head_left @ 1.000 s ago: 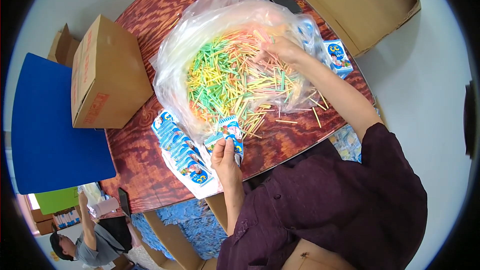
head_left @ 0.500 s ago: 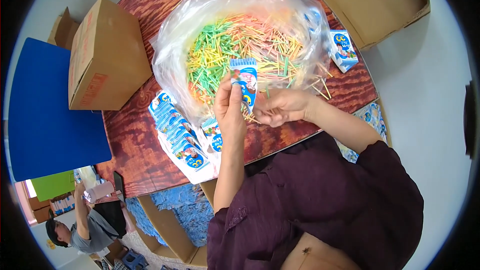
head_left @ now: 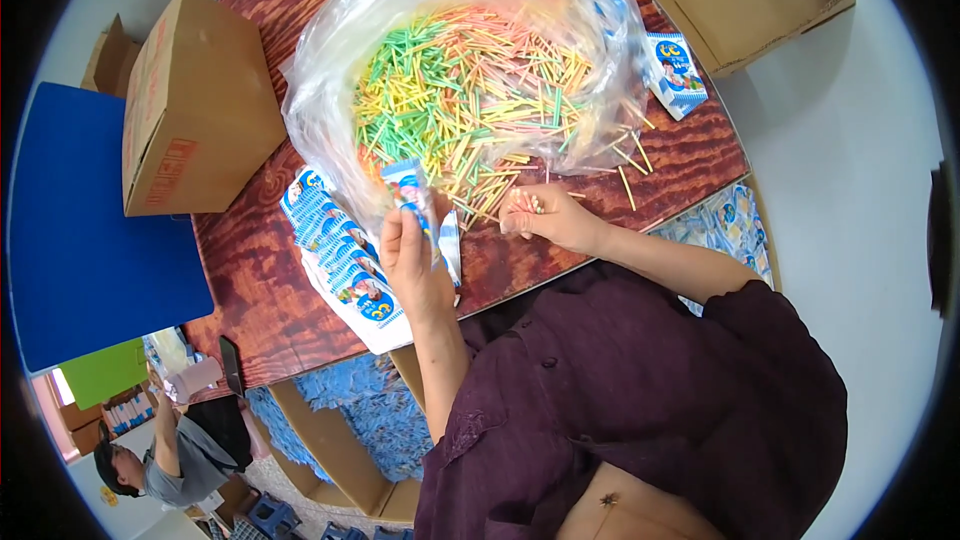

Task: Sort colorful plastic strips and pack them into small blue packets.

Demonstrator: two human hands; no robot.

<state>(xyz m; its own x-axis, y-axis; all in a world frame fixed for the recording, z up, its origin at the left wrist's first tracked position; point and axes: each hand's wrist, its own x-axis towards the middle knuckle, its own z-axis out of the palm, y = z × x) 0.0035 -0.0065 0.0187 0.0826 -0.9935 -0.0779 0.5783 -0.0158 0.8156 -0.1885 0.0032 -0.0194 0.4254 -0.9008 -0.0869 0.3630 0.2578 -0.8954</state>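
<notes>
My left hand [head_left: 410, 262] pinches a small blue-and-white packet [head_left: 405, 180] upright at the near left side of a big clear plastic bag [head_left: 320, 90]. That bag lies open, full of thin stick snacks [head_left: 470, 90] in green, yellow, pink and orange. A small bunch of sticks [head_left: 527, 203] is held in the closed fingers of my right hand [head_left: 555, 223], just past the bag's near edge. Beside my left hand, a row of overlapping packets [head_left: 340, 250] rests on white plastic. Part of another packet [head_left: 450, 245] shows behind that hand.
Loose sticks [head_left: 628, 185] lie right of the bag, near a standing packet [head_left: 677, 75]. Cardboard boxes stand at left [head_left: 205, 110] and far right [head_left: 760, 0]. Below the table edge are boxes of blue wrappers [head_left: 370, 430] and packets [head_left: 720, 235]. Another person [head_left: 185, 460] works at lower left.
My left hand has moved left and nearer with the packet. My right hand has drawn apart from it, and the bunch of sticks in its fingers now shows plainly.
</notes>
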